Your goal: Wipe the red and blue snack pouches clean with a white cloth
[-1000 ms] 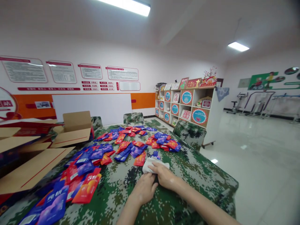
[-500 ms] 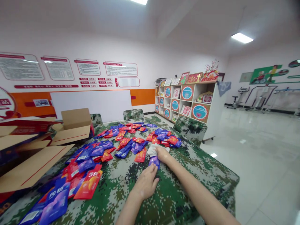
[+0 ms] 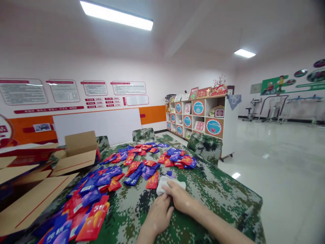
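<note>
Head view, right hand (image 3: 180, 199) pulled back beside left hand (image 3: 158, 214), grip clamped on white cloth (image 3: 165, 183), left grip cannot tell

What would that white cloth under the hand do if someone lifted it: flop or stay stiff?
Probably flop: the white cloth lies crumpled in soft folds under the right hand. It likely weighs little, since it looks thin and small beside the hand. Pushed, it would probably bunch and drag on the patterned table cover rather than slide.
</note>
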Available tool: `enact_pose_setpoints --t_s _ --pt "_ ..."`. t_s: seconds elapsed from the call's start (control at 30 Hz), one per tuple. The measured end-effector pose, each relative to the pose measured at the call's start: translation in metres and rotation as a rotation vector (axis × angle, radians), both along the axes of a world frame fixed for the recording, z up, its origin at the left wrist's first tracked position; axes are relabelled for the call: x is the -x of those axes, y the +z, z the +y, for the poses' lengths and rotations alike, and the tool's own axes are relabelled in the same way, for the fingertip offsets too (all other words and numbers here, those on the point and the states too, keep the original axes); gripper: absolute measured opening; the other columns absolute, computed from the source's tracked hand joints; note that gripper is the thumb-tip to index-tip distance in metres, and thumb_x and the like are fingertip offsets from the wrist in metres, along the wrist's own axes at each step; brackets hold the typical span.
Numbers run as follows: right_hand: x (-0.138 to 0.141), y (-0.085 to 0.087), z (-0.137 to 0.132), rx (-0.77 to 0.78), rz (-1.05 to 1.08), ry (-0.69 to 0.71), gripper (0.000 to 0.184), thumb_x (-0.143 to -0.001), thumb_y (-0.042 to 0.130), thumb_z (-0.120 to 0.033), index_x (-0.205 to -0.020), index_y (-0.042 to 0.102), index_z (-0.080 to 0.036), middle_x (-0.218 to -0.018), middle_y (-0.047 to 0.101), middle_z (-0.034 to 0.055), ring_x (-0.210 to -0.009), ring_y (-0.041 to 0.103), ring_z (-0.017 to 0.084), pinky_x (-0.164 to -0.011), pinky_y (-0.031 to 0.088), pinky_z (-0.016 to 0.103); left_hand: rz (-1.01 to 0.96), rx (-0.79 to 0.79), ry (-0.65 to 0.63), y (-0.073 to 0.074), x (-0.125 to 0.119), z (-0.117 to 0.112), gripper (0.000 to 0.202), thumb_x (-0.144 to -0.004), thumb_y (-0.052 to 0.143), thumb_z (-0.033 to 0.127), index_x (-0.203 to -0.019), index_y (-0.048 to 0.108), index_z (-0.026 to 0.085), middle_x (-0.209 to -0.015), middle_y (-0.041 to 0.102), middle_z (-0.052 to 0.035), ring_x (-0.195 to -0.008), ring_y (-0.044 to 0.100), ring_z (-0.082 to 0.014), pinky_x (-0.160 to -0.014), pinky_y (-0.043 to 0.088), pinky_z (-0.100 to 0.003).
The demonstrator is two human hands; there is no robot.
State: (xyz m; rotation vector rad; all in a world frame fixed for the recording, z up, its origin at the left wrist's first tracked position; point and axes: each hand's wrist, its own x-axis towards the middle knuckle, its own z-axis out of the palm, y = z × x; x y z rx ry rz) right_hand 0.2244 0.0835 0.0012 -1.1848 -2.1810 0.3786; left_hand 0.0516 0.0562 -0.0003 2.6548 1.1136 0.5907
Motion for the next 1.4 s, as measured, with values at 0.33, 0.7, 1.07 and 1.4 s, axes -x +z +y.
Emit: enact_pose_setpoints --t_s 0.33,0.7,1.07,1.4 --pt "-0.012 -0.008 0.047 0.026 0.004 -0.072 0.035 -0.080 0.049 -0.026 -0.112 0.062 -0.017 -0.128 0.052 0.0121 -0.120 0.042 0.029 -0.102 0.028 0.040 0.041 -0.011 -0.021 -0.005 0.001 0.006 0.051 -0.088 0.042 0.032 -0.136 0.035 0.020 -0.140 0.037 -0.0078 -0.128 0.033 -0.0230 -0.107 0.028 -0.038" --pt "-0.026 0.010 0.075 0.071 0.240 -0.146 0.045 -0.064 0.049 -0.014 -0.104 0.068 -0.019 -0.113 0.065 0.0071 -0.111 0.053 0.025 -0.099 0.035 0.036 0.009 0.028 0.012 -0.005 0.001 0.006 0.052 -0.086 0.047 0.035 -0.135 0.039 0.020 -0.138 0.040 -0.0076 -0.128 0.034 -0.0226 -0.106 0.028 -0.038" --pt "-0.057 0.003 0.058 0.328 1.321 -0.399 0.059 -0.050 0.062 -0.022 -0.109 0.066 -0.012 -0.091 0.071 0.0052 -0.066 0.065 0.021 -0.048 0.046 0.024 0.040 -0.009 0.323 0.005 -0.035 0.031 0.060 -0.072 0.059 0.050 -0.119 0.046 0.015 -0.128 0.044 -0.0140 -0.123 0.036 -0.0314 -0.105 0.024 -0.041" --pt "-0.058 -0.002 0.063 0.395 1.420 -0.349 0.063 -0.046 0.066 -0.020 -0.109 0.065 -0.011 -0.080 0.071 0.0029 -0.056 0.063 0.019 -0.040 0.042 0.022 0.032 -0.040 0.312 0.018 -0.052 0.041 0.045 -0.072 0.057 0.023 -0.114 0.046 0.013 -0.103 0.055 -0.0138 -0.101 0.051 -0.0298 -0.091 0.037 -0.041"
